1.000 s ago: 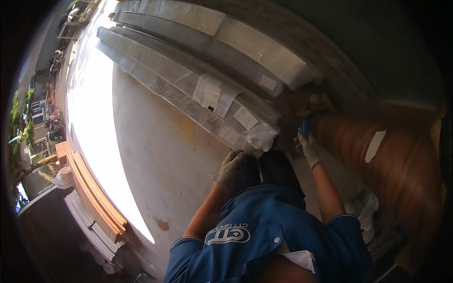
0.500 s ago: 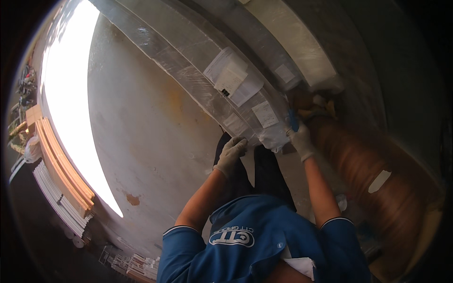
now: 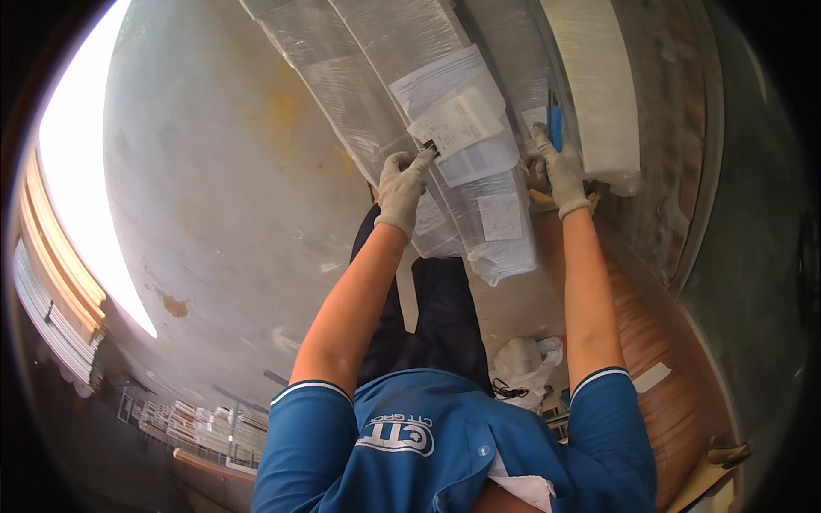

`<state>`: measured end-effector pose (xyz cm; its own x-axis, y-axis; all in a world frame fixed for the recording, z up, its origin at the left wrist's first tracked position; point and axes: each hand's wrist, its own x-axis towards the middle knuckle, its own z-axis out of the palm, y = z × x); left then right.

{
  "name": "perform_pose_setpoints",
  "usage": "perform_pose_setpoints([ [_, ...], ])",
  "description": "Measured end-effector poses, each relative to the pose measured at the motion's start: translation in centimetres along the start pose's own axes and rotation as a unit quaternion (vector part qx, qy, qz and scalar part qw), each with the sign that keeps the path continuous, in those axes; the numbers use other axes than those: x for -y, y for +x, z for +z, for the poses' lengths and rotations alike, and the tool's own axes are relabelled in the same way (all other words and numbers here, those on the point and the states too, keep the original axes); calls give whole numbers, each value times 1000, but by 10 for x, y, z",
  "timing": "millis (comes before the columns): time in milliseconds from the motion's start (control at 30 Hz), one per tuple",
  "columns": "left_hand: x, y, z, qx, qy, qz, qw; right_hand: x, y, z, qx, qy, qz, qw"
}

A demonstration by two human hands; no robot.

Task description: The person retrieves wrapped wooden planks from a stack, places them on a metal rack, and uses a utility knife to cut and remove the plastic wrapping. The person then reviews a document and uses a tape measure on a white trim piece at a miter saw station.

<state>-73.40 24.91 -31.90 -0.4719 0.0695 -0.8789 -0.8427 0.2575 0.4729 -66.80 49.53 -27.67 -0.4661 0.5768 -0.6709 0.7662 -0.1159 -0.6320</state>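
Observation:
My left hand (image 3: 401, 192), in a pale knit work glove, reaches to the lower left corner of a stack of paper sheets (image 3: 462, 120). Its thumb and forefinger close on that corner, by a small black patch. The sheets lie on a long package (image 3: 368, 77) wrapped in clear plastic film. Farther right, my gloved right hand (image 3: 564, 178) grips a slim blue utility knife (image 3: 556, 130) with a dark tip pointing away from me. Below the stack, a smaller white label (image 3: 500, 217) sits near the package's bunched plastic end.
A pale wrapped length (image 3: 599, 85) lies right of the package. Along my right side runs a brown wrapped roll (image 3: 637, 316). A plastic bag (image 3: 530, 363) rests on the floor by my legs. Stacked boards (image 3: 60, 256) stand at far left, near a bright strip of light.
Both hands have moved forward, away from my body. My left hand has come from beside the package's near end to the papers' corner. The view has shifted, and the knife now shows more fully.

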Motion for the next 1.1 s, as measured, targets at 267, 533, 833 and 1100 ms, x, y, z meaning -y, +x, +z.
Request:
perform_pose_setpoints([
  [267,4,34,-3,-20,147,106,983,36,11,28,24,4,-63,998],
  [533,-16,37,-43,89,-177,70,978,41,-2,34,21,-73,-138,988],
  [833,-39,29,-50,130,-209,48,968,45,-35,54,60,-87,-115,988],
  [1100,-56,-43,-100,165,-165,118,965,79,-103,39,55,-99,-146,983],
])
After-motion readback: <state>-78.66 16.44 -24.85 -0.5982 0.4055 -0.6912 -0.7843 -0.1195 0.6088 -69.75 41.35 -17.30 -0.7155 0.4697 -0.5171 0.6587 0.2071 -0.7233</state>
